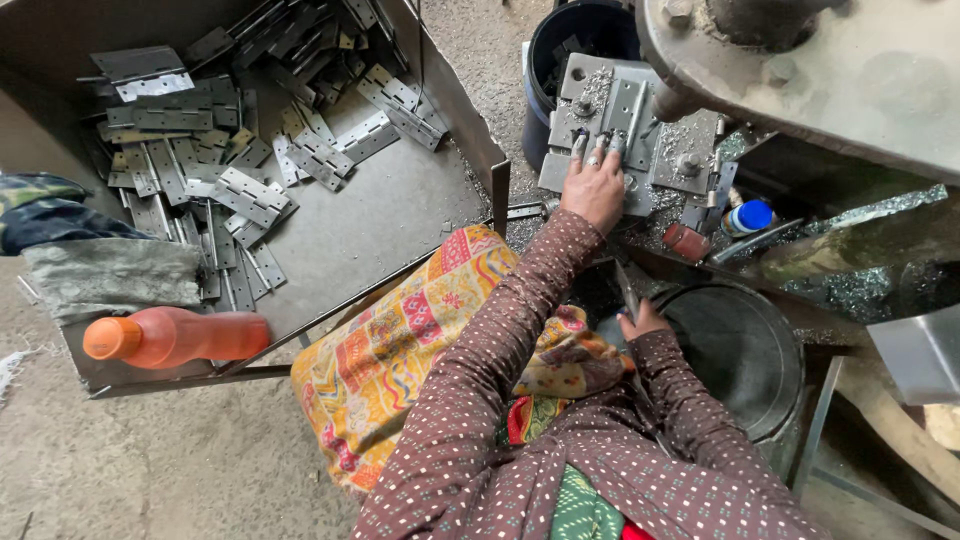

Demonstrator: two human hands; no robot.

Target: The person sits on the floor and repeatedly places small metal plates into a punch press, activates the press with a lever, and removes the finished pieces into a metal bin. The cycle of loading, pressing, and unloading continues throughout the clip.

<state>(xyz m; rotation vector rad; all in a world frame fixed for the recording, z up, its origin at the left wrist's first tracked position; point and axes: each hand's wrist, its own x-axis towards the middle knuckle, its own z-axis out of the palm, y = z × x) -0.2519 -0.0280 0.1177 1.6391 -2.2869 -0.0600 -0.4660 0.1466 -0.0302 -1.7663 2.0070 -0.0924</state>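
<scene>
- Left hand (594, 186) flat, fingers spread, pressing hinge (622, 108) on press bed (560, 165); hinge's long axis runs away from her, just beyond fingertips.
- Right hand (641, 322) nearer body, pinching another metal strip (626, 290) by drum (745, 350).

1. Hinges (240, 190) lie in the tray (400, 215), at ten o'clock.
2. Bottle (175, 337) rests on the tray's near edge, nine o'clock.
3. Left hand (595, 185) on the press plate (625, 110), one o'clock.
4. Right hand (640, 322) beside the bucket (745, 350), three o'clock.
</scene>
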